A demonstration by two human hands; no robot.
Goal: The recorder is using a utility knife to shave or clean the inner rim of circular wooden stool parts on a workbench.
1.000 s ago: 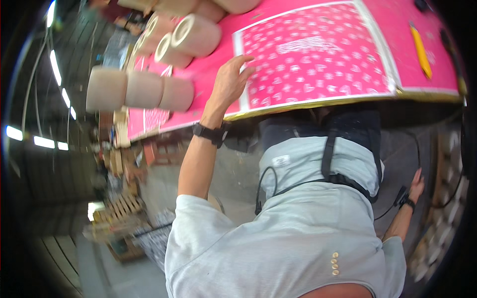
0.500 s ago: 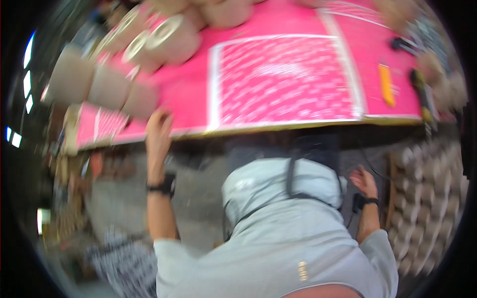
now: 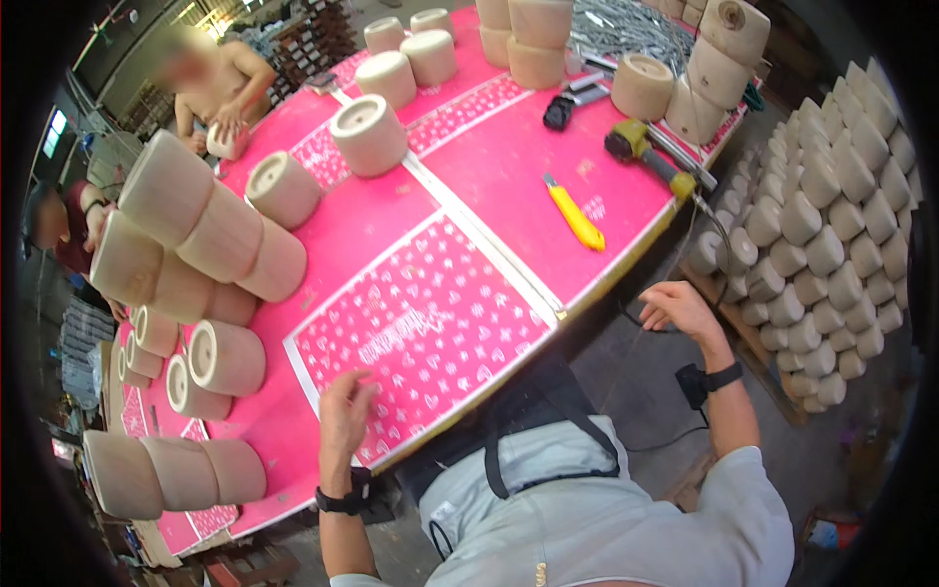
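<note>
My left hand [image 3: 345, 416] is over the near edge of the pink-covered table, by a pink sheet printed with white shapes [image 3: 421, 342]. Its fingers are loosely bent and apart, with nothing between them. Off the table's front edge, my right hand [image 3: 683, 311] is in the air, fingers relaxed and slightly curled, holding nothing I can see. A thin dark cable runs close by it. Left of my left hand, round wooden blocks lie in a row [image 3: 186, 472]. A yellow utility knife [image 3: 575, 213] lies on the table, nearer my right hand.
A yellow-and-black power tool [image 3: 650, 157] and a black-handled tool [image 3: 572, 101] lie at the right. Wooden blocks stand in stacks [image 3: 201, 230] at the left; many more are piled on a pallet [image 3: 817, 235]. Across the table, a person's hands [image 3: 230, 129] touch a block.
The view has swung to the right and taken in more of the table. My left hand has come away from the wooden blocks; my right hand has risen toward the table edge.
</note>
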